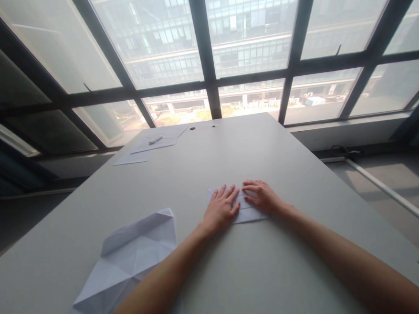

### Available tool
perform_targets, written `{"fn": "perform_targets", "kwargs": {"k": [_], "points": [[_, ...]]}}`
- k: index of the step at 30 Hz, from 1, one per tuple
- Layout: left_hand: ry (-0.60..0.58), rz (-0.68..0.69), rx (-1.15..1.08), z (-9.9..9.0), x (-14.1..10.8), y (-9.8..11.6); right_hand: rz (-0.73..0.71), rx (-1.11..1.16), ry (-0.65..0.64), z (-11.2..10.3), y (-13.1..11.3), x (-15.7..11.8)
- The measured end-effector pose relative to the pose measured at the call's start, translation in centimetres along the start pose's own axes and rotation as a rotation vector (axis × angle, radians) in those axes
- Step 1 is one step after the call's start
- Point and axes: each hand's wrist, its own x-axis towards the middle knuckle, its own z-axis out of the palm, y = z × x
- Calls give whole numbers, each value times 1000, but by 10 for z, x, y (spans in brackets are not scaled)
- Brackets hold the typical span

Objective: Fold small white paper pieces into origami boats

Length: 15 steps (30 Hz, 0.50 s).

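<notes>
A small folded white paper [251, 215] lies flat on the white table, partly covered by both hands. My left hand [222, 206] rests palm down on its left part, fingers spread. On its right part lies my right hand [261, 196], palm down with the fingers apart and bent slightly. Between the hands a strip of the paper shows, with a fold line across it. What lies beneath the palms is hidden.
A large creased white sheet [130, 258] stands partly raised at the left, beneath my left forearm. Flat papers [140, 147] with a small white object [155, 140] lie at the table's far left. Windows [245, 54] rise behind the table [231, 155].
</notes>
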Motion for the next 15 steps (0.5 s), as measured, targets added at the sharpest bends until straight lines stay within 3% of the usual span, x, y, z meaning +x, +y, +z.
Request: {"fn": "perform_targets", "kwargs": {"k": [15], "points": [[7,3,-12,0,0,0,-12,0,13,0,1,0]]}}
